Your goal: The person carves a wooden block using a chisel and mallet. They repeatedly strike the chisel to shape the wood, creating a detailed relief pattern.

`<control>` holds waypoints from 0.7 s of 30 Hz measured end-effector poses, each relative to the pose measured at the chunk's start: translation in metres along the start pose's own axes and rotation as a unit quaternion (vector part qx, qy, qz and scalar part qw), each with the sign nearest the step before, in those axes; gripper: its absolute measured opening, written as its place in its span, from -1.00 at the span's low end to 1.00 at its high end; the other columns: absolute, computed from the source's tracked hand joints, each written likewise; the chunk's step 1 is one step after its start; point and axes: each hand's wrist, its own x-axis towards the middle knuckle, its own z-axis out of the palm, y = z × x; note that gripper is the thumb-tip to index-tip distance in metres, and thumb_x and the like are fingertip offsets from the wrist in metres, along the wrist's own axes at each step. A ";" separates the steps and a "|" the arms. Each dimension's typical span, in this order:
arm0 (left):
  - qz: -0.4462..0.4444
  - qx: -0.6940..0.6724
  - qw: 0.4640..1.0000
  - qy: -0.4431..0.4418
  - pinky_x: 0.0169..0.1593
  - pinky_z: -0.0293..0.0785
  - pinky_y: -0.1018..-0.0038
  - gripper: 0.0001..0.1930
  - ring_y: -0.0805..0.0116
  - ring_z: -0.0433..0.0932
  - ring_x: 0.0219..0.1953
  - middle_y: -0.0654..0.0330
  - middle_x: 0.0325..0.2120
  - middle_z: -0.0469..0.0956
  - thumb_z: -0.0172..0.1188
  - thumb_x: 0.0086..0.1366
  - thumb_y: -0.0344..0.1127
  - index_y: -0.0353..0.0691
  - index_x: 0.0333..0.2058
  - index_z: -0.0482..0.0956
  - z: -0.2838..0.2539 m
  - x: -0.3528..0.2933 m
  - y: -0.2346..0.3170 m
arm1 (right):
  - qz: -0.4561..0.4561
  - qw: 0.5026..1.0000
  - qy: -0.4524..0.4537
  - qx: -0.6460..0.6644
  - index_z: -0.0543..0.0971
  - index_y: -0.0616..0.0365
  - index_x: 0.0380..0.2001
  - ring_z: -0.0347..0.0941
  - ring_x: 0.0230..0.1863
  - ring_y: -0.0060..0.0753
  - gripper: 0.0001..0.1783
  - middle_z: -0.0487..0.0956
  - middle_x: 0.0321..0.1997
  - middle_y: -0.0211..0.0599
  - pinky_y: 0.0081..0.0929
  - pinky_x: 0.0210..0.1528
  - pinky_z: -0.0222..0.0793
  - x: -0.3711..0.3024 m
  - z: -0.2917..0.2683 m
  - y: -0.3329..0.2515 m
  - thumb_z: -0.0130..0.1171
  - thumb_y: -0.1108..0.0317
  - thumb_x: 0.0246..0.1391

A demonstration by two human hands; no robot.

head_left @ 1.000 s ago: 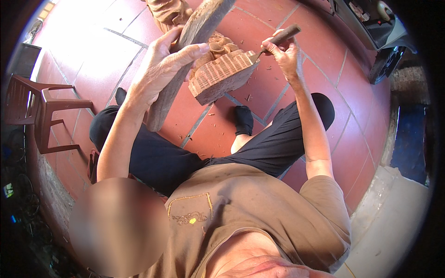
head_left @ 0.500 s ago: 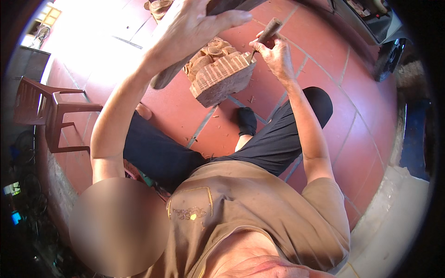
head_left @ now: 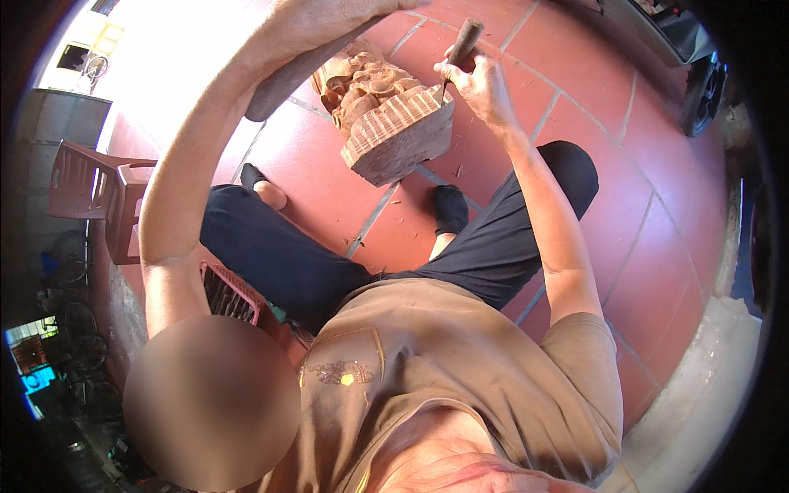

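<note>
My right hand point(head_left: 486, 89) is closed round a chisel point(head_left: 469, 37) with a brown wooden handle. The thin blade points down, its tip at the upper right corner of a carved wooden block point(head_left: 399, 140). Rounded figures and folds cover the block's far part, and a band of parallel grooves runs along its near edge. Raised at the top left, my left hand point(head_left: 316, 23) is closed on a dark wooden bar point(head_left: 300, 74), which stretches back beneath my wrist. The picture's upper edge cuts off part of that hand.
Wood chips lie on the red tiled floor point(head_left: 567, 164) round the block. My legs frame it on both sides. A brown plastic chair point(head_left: 99, 185) stands at left, a pink slatted basket point(head_left: 230, 296) beside my left thigh. A black wheel point(head_left: 703, 97) is at far right.
My left hand and the bar have shifted up and left. My view has shifted slightly; more of the carving, my left foot and the basket show. The chisel stays at the block's corner.
</note>
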 end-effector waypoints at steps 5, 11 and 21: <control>-0.043 0.122 0.991 -0.034 0.25 0.31 0.32 -0.21 0.15 0.44 0.21 -0.12 0.18 0.44 0.24 0.29 -0.05 -0.33 0.36 0.15 0.023 -0.012 -0.022 | 0.006 0.999 -0.020 -0.046 0.57 0.25 -0.27 0.53 -0.38 -0.55 -0.72 0.63 -0.44 -0.36 -0.49 -0.27 0.45 0.000 0.000 -0.002 0.39 0.30 0.06; -0.108 0.049 0.990 -0.075 0.29 0.26 0.31 -0.26 0.13 0.41 0.23 -0.07 0.19 0.44 0.25 0.28 -0.12 -0.28 0.35 0.20 0.004 -0.004 0.002 | 0.039 0.998 -0.025 -0.032 0.57 0.24 -0.25 0.52 -0.40 -0.63 -0.72 0.62 -0.43 -0.41 -0.57 -0.32 0.46 0.006 -0.004 0.010 0.41 0.33 0.05; -0.129 -0.057 0.990 0.016 -0.47 0.42 0.64 -0.28 0.61 0.42 -0.53 0.25 -0.22 0.53 0.29 0.29 -0.09 -0.16 0.34 0.23 0.003 0.006 0.042 | 0.010 0.999 -0.018 -0.034 0.56 0.24 -0.26 0.56 -0.36 -0.61 -0.74 0.62 -0.40 -0.39 -0.56 -0.28 0.53 0.011 -0.005 0.016 0.39 0.34 0.09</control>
